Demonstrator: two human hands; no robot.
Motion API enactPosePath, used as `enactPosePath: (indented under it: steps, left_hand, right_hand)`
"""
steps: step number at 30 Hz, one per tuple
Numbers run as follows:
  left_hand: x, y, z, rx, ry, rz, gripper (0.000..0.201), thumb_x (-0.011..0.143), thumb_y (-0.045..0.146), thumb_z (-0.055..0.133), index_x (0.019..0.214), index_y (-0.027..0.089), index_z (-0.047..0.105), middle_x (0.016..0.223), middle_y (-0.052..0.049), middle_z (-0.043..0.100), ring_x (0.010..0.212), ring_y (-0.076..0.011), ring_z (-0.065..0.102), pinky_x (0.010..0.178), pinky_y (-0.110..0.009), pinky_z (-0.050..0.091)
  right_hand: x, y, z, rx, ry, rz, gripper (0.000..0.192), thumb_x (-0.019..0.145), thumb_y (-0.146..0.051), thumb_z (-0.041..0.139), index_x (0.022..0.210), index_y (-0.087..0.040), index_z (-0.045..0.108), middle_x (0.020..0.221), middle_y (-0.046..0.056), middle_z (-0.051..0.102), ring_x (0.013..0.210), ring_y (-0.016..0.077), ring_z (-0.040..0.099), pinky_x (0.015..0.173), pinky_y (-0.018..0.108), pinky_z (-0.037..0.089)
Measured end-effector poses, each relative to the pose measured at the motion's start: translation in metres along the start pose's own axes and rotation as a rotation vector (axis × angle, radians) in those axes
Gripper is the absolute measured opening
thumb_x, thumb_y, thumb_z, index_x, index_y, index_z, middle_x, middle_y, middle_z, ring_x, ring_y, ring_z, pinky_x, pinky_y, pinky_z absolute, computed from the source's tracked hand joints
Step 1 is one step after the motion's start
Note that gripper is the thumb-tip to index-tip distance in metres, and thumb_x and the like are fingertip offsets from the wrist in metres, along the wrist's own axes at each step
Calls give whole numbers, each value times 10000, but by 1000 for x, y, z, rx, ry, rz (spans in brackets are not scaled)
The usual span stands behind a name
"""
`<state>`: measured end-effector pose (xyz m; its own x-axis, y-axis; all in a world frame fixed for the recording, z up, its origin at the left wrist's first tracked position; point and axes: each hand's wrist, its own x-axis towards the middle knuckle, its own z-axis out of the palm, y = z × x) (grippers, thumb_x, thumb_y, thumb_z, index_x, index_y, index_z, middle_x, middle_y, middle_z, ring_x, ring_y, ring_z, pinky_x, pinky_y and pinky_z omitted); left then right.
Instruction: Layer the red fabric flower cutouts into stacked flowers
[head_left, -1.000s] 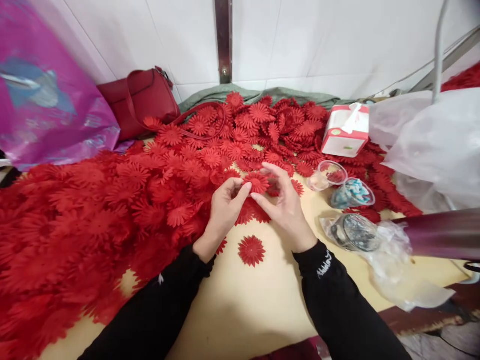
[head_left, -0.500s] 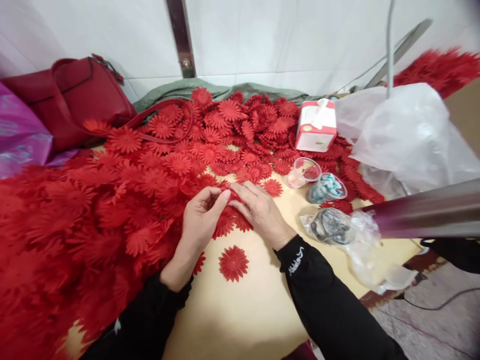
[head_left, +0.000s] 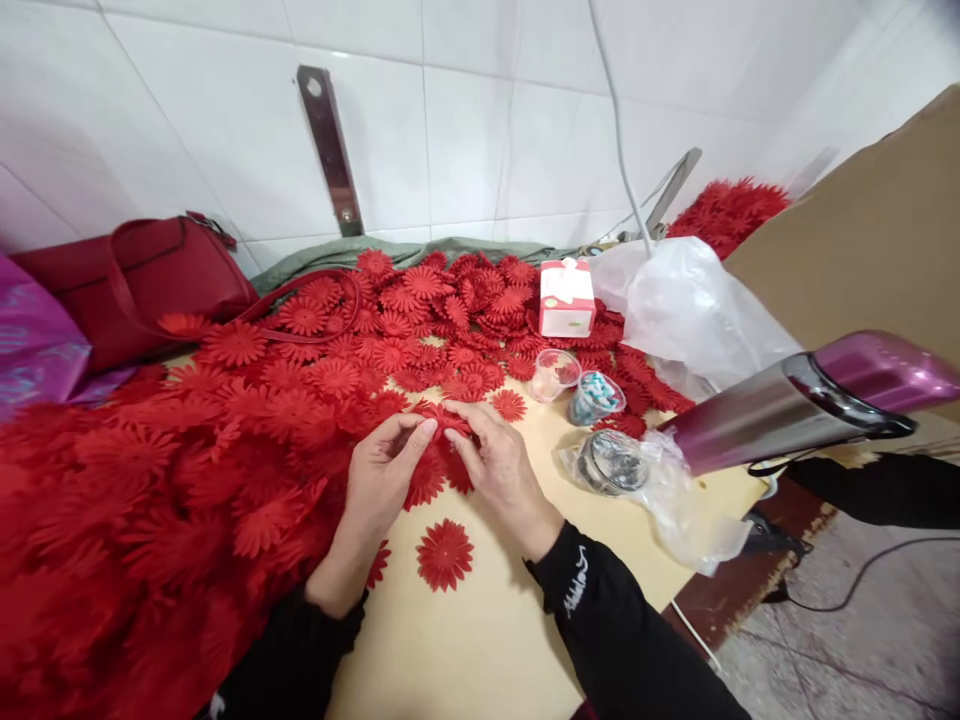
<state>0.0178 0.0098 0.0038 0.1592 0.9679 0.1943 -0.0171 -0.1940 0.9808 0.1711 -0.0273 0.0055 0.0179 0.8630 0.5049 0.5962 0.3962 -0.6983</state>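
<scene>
Beside cup (head_left: 596,397) of seemingly blue bits, both hands' fingers (head_left: 420,437) pinch red flower (head_left: 444,420).

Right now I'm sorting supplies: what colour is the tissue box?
Red and white tissue box, clearest in the head view.

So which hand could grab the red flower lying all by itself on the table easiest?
Probably the right hand. The lone red flower lies on the bare table just below it, nearer than the left hand. Both hands are pinching another flower.
</scene>
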Motion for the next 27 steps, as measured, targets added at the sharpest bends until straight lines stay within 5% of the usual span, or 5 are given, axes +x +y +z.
enactPosePath:
  steps: [3, 7, 12, 20, 27]
  left_hand:
    - [-3, -1, 1, 2, -3, 3, 267, 907, 456, 710, 866, 193, 728, 838, -16, 717, 790, -156, 640, 772, -257, 529]
    - [-3, -6, 0, 30, 9, -41, 298, 940, 485, 670, 900, 195, 727, 844, -21, 724, 804, -165, 658, 755, -260, 524]
    - [1, -9, 0, 41, 29, -42, 319, 937, 502, 664, 891, 193, 729, 848, -26, 736, 814, -175, 678, 758, -267, 529]
    - [2, -9, -1, 29, 26, -70, 334, 934, 516, 658, 883, 191, 721, 887, -31, 749, 855, -179, 687, 813, -276, 529]
    - [3, -10, -1, 17, 29, -90, 335, 922, 520, 665, 885, 191, 720, 888, -27, 746, 855, -185, 685, 828, -289, 520]
  right_hand:
    - [3, 0, -19, -62, 13, -30, 189, 1046, -237, 557, 1173, -228, 696, 1034, 69, 739, 936, 193, 718, 860, 324, 600]
    - [22, 3, -83, -338, 163, -106, 151, 985, -220, 610, 1068, -211, 736, 1123, 115, 681, 1015, 242, 671, 888, 391, 566]
    - [59, 16, -152, -681, 24, 6, 225, 830, -76, 618, 1016, -175, 696, 930, 72, 693, 822, 224, 639, 746, 337, 469]
    - [98, 56, -130, -810, -380, 209, 197, 693, 18, 626, 698, -173, 674, 753, 50, 710, 706, 171, 590, 664, 279, 360]
    - [99, 63, -127, -730, -521, 215, 207, 727, 8, 602, 697, -166, 709, 705, 32, 718, 649, 148, 584, 636, 261, 377]
